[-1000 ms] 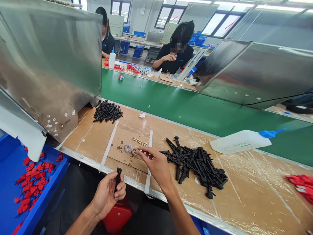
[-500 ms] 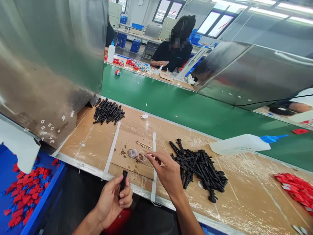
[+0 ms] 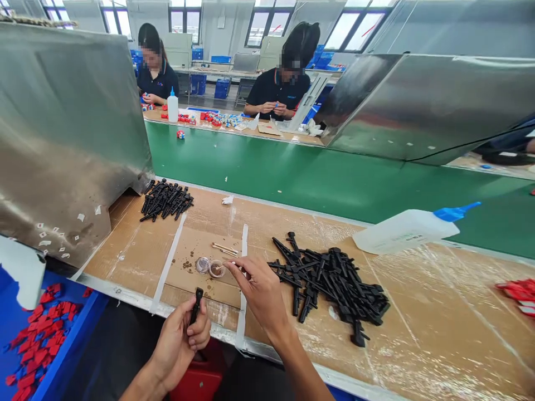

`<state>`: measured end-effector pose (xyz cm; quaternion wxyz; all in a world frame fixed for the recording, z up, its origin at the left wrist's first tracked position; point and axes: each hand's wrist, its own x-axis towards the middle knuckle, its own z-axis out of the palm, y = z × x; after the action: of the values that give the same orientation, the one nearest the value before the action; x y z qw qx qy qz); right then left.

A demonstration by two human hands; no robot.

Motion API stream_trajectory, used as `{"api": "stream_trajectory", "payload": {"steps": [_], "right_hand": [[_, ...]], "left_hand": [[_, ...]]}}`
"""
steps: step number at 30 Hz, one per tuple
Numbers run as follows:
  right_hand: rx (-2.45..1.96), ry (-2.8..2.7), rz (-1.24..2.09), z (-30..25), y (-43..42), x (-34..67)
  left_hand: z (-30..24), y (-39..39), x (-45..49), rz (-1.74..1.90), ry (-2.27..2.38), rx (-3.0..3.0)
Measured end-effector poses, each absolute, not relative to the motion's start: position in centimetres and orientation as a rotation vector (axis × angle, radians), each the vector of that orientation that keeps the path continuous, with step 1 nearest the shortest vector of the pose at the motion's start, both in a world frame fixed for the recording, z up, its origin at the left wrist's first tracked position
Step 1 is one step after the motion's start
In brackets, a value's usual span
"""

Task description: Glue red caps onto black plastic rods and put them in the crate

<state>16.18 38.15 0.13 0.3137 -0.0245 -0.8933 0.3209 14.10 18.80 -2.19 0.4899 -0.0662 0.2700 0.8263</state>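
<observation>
Left hand (image 3: 180, 335) grips a black part (image 3: 198, 298); right hand (image 3: 259, 285) holds stick (image 3: 222, 267) at clear cup (image 3: 214, 274).

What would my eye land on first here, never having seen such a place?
Probably the big heap of black parts, on the brown cardboard just right of the person's right hand. Next might come the broad green surface stretching behind the cardboard, then the white bottle with a blue nozzle, lying beyond the heap to the right.
</observation>
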Motion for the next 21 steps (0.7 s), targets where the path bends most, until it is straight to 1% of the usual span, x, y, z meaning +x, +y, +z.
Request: {"api": "stream_trajectory", "payload": {"steps": [13, 21], "right_hand": [[-0.106, -2.356, 0.785, -0.6, 37.7, 16.2], [-0.248, -2.310, 0.854, -1.1, 36.9, 16.8]], "left_hand": [[-2.6, 18.9, 13.1, 1.955, 0.636, -0.203], [-2.9, 19.1, 13.0, 1.969, 0.578, -0.217]]}}
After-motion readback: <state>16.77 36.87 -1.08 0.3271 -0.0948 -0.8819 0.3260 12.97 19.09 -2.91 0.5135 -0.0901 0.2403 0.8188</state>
